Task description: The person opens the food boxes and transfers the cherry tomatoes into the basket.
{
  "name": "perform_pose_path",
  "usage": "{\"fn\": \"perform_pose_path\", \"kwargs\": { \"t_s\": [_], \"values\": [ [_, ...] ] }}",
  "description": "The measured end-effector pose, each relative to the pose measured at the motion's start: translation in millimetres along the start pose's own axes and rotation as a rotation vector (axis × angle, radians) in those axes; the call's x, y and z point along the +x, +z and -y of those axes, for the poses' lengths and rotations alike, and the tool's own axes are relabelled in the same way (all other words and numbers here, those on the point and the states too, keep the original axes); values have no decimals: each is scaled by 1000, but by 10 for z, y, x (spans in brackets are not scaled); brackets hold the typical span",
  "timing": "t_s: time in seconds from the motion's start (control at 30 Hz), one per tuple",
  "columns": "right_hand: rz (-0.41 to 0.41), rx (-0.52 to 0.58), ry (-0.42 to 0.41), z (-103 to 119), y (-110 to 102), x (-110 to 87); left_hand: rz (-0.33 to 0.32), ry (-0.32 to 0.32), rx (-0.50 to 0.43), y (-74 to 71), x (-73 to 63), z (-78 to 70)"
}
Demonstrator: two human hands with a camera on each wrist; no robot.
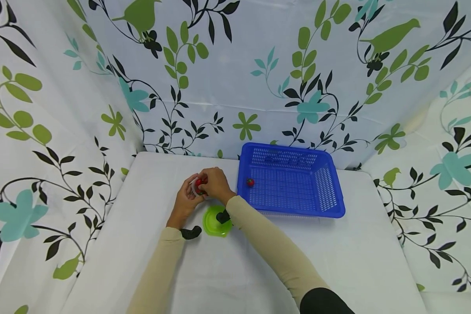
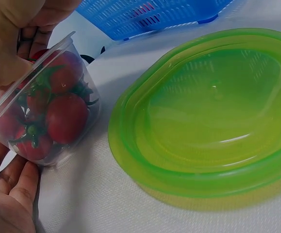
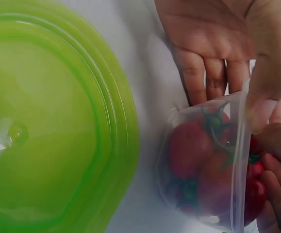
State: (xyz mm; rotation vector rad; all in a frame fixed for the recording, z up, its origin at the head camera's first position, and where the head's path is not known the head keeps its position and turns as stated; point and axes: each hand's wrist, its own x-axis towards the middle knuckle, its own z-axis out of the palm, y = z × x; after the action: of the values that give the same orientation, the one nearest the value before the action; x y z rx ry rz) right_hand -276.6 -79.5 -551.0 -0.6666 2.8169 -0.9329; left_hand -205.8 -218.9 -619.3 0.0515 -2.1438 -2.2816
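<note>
My left hand (image 1: 183,201) holds a clear plastic container (image 3: 201,109), with fingers along its side and the thumb at the rim. Red cherry tomatoes (image 2: 67,118) with green stems fill the tub, which tilts with its mouth facing away from me. At that mouth my right hand (image 1: 216,182) has its fingers curled around a cherry tomato (image 3: 255,196). A translucent green plastic lid (image 2: 213,121) lies on the table close to the container, below both hands in the head view.
To the right stands a blue plastic basket (image 1: 290,192) with perforated walls. One red tomato (image 1: 250,182) lies inside it near the left wall. A white cloth covers the table (image 1: 227,279); patterned curtains (image 1: 235,87) hang behind and at both sides.
</note>
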Motion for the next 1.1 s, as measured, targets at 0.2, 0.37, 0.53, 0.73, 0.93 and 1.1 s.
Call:
{"fn": "perform_pose_path", "kwargs": {
  "t_s": [0.2,0.37,0.53,0.73,0.93,1.1],
  "values": [
    [-13,-59,8,-14,41,21,8,3,5,13,9,10],
    [-13,-52,10,-17,46,17,9,3,10,11,9,14],
    [-5,-3,15,-10,9,-6,17,5,4,1,-2,11],
    [3,66,-7,-41,-65,-22,17,12,-13,12,-3,-2],
    [-15,148,-6,-32,-161,-45,0,17,27,24,-6,-8],
    [-32,166,1,-19,-237,-71,-4,24,43,38,-27,-8]
  ]
}}
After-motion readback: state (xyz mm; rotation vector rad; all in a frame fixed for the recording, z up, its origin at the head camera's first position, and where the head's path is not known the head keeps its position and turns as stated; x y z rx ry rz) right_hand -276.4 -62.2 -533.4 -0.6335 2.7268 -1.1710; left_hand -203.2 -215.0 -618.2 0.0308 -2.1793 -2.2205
